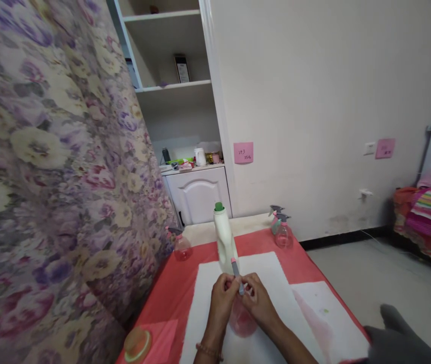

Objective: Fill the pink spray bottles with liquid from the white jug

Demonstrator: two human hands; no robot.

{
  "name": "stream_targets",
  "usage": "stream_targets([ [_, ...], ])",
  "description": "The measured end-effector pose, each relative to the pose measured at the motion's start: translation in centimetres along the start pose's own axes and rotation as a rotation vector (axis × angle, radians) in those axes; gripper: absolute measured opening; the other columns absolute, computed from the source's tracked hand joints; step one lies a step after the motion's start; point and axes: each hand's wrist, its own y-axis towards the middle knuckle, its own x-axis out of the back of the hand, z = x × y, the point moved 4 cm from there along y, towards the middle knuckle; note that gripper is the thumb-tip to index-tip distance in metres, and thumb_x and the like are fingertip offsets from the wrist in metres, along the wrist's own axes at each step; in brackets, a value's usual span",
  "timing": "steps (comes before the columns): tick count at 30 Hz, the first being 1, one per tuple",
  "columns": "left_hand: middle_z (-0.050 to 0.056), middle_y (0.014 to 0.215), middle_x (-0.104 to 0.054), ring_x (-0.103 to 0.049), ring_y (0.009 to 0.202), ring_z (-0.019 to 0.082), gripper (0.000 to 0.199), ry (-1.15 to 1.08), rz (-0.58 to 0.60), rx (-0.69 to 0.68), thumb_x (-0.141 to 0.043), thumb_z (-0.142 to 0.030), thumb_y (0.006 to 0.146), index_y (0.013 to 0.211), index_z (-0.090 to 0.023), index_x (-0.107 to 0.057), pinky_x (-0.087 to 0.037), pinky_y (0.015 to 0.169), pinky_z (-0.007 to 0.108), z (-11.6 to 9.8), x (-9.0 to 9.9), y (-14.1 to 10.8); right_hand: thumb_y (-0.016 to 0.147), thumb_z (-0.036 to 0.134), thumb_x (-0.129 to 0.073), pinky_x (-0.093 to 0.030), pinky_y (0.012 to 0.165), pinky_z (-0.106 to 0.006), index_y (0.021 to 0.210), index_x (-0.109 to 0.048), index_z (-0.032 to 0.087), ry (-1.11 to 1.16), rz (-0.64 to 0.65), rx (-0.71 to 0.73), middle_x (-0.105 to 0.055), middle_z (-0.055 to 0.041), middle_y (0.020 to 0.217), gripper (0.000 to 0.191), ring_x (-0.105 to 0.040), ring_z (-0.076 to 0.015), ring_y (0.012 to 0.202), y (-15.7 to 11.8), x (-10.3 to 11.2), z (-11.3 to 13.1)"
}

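Note:
A clear pink spray bottle stands on the white sheet, with a grey and pink spray head on top. My left hand pinches the bottle's neck area from the left, its fingers closed. From the right, my right hand closes its fingers on the same spot, close to my left. The neck itself is hidden by my fingers. Just behind them rises a pale green jug with a green cap.
Spray bottles stand at the back left and back right of the red cloth. A round-lidded container sits front left. A stained paper lies right. The floral curtain borders the left side.

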Motion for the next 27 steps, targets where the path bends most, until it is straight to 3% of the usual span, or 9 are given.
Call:
stream_targets([
  [4, -0.005, 0.058, -0.05, -0.047, 0.06, 0.014, 0.034, -0.006, -0.001, -0.001, -0.067, -0.05, 0.07, 0.06, -0.019, -0.055, -0.038, 0.06, 0.026, -0.1, 0.0, 0.0, 0.075, 0.023, -0.064, -0.043, 0.071, -0.031, 0.08, -0.064, 0.021, -0.017, -0.039, -0.006, -0.055, -0.0009, 0.081, 0.005, -0.055, -0.0203, 0.078, 0.2, -0.1, -0.3],
  [6, -0.005, 0.056, -0.05, -0.047, 0.058, 0.014, 0.035, -0.012, 0.007, 0.005, -0.067, -0.05, 0.07, 0.059, -0.019, -0.055, -0.038, 0.058, 0.026, -0.1, 0.0, -0.1, 0.072, 0.023, -0.067, -0.042, 0.071, -0.033, 0.076, -0.06, 0.021, -0.034, -0.091, -0.034, -0.052, -0.0004, 0.078, 0.008, -0.053, -0.021, 0.076, 0.1, -0.2, -0.6],
  [8, -0.005, 0.055, -0.049, -0.047, 0.057, 0.014, 0.036, -0.02, 0.017, 0.011, -0.067, -0.051, 0.07, 0.059, -0.02, -0.054, -0.039, 0.057, 0.026, -0.1, 0.1, -0.1, 0.069, 0.022, -0.069, -0.043, 0.072, -0.034, 0.078, -0.059, 0.02, -0.035, -0.1, -0.041, -0.052, -0.001, 0.08, 0.013, -0.053, -0.0219, 0.078, 0.0, -0.3, -0.6],
  [13, -0.004, 0.058, -0.054, -0.05, 0.06, 0.015, 0.035, -0.037, 0.051, 0.008, -0.068, -0.051, 0.069, 0.061, -0.019, -0.056, -0.041, 0.06, 0.027, -0.4, 0.1, 0.0, 0.075, 0.024, -0.062, -0.046, 0.077, -0.031, 0.095, -0.066, 0.024, 0.029, 0.018, 0.018, -0.062, -0.0034, 0.096, 0.02, -0.06, -0.0219, 0.092, -0.2, -0.1, -0.5],
  [19, -0.005, 0.056, -0.049, -0.048, 0.058, 0.015, 0.036, -0.039, 0.075, 0.022, -0.066, -0.052, 0.07, 0.059, -0.02, -0.052, -0.039, 0.058, 0.026, -0.3, 0.1, 0.2, 0.068, 0.02, -0.067, -0.044, 0.076, -0.035, 0.081, -0.06, 0.02, 0.0, -0.086, -0.045, -0.056, -0.0018, 0.084, 0.015, -0.058, -0.0232, 0.083, 0.0, -0.2, -1.3],
  [24, -0.004, 0.059, -0.052, -0.048, 0.06, 0.015, 0.034, -0.041, 0.098, 0.018, -0.066, -0.05, 0.07, 0.062, -0.019, -0.055, -0.039, 0.061, 0.027, -0.3, 0.2, 0.2, 0.072, 0.022, -0.062, -0.046, 0.082, -0.033, 0.094, -0.065, 0.023, 0.044, -0.011, 0.004, -0.062, -0.0034, 0.096, 0.022, -0.06, -0.0232, 0.094, -0.2, -0.5, -0.9],
  [27, -0.004, 0.058, -0.051, -0.048, 0.06, 0.015, 0.034, -0.041, 0.111, 0.02, -0.065, -0.05, 0.071, 0.062, -0.019, -0.055, -0.038, 0.059, 0.026, -0.4, 0.2, 0.1, 0.074, 0.022, -0.059, -0.046, 0.08, -0.034, 0.086, -0.064, 0.022, 0.05, -0.032, 0.002, -0.061, -0.0033, 0.091, 0.014, -0.06, -0.0229, 0.09, -0.2, -0.5, -1.1],
])
